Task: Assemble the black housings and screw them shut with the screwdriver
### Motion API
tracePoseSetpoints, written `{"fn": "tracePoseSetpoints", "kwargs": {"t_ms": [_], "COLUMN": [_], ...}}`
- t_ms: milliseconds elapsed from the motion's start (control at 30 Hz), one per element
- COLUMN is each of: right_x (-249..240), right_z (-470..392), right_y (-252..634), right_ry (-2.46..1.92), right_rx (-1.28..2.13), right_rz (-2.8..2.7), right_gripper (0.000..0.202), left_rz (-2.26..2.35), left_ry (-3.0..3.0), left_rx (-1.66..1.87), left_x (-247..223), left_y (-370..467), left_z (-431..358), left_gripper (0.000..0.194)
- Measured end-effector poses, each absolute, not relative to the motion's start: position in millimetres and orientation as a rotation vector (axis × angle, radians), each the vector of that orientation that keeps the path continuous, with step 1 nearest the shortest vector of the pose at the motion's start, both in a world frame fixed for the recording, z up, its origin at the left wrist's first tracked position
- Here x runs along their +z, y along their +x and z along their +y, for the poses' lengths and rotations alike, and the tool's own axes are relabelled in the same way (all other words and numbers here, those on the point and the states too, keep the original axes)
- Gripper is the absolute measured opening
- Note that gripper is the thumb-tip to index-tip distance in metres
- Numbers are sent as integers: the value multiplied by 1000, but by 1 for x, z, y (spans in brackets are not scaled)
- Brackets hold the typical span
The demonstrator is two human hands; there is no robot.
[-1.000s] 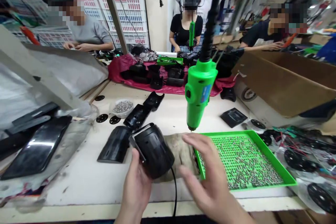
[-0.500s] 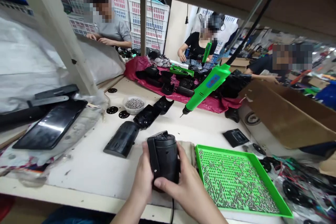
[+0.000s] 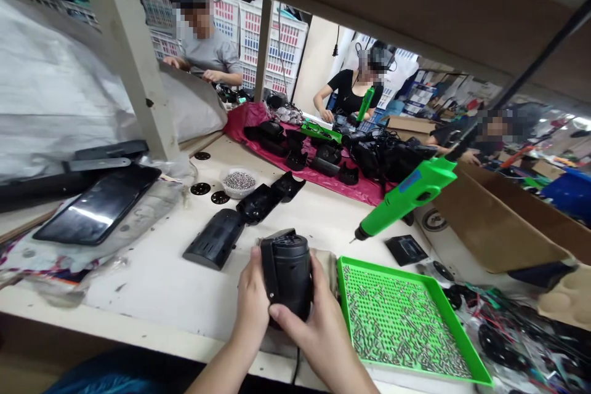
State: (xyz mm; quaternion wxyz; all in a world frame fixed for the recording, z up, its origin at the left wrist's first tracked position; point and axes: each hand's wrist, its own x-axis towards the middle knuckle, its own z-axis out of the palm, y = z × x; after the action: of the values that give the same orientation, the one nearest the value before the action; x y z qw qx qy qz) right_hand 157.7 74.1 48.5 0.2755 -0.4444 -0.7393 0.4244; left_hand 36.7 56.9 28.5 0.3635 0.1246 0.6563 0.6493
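Observation:
Between my two hands stands a black cylindrical device [image 3: 292, 274] with a grille on top, a flat side bracket and a cord leaving its lower end. My left hand [image 3: 253, 292] presses against its left side along the bracket. On the other side, my right hand [image 3: 318, 308] wraps it, thumb across the front. A folded cloth pad [image 3: 329, 265] shows partly behind it. To the right hangs a green electric screwdriver [image 3: 401, 203], its bit pointing down-left, touched by neither hand. Black half-shells [image 3: 215, 239] lie on the bench to the left.
A green tray [image 3: 410, 363] of small screws sits right of my hands. Further back are a bowl of small metal parts [image 3: 239, 181] and black discs [image 3: 200, 188]. A dark glossy panel [image 3: 96, 206] lies left; a cardboard box [image 3: 498, 215] stands right. Co-workers sit across the bench.
The hanging screwdriver has swung to the right and lower, now over the tray's back edge. The view has shifted slightly. Both hands keep the same hold on the black device.

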Motion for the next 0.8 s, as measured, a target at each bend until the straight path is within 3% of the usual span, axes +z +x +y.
{"fn": "tracePoseSetpoints", "kwargs": {"t_ms": [200, 400, 800], "right_x": [48, 41, 52], "right_z": [80, 72, 90], "right_y": [164, 158, 169], "right_ry": [-1113, -1139, -909], "right_rx": [1291, 1066, 1495], "right_rz": [-1964, -1984, -1781], "right_gripper": [87, 93, 85], "left_rz": [1666, 1598, 1475], "left_ry": [357, 367, 395], "left_rx": [1704, 1785, 1770], "left_x": [31, 34, 17], "left_y": [37, 37, 31], "left_z": [57, 55, 52], "left_gripper": [73, 66, 66]}}
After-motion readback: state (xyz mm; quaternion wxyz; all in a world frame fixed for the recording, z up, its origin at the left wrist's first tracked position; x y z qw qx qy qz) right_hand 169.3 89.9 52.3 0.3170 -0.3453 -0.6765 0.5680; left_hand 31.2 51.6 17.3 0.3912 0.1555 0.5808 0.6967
